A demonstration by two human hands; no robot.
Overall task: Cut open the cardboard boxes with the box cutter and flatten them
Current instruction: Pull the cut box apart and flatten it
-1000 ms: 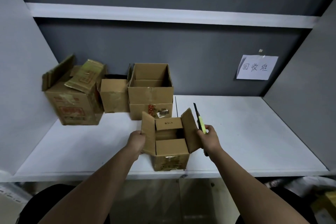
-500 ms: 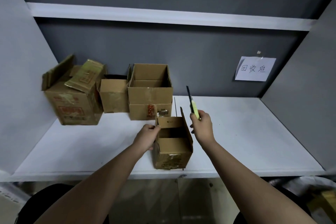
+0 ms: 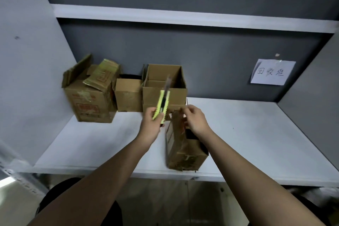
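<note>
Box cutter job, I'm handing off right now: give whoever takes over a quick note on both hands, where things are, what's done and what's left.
Left hand: grips the yellow box cutter, blade out and pointing up and away.
Right hand: fingers pinch a top flap of the small box at the front edge of the white shelf.
Three more boxes stand at the back left: the printed box, the middle box and the open-topped box.
Done: nothing is flat yet.
Left: cut and flatten the small box, then the other three.
</note>
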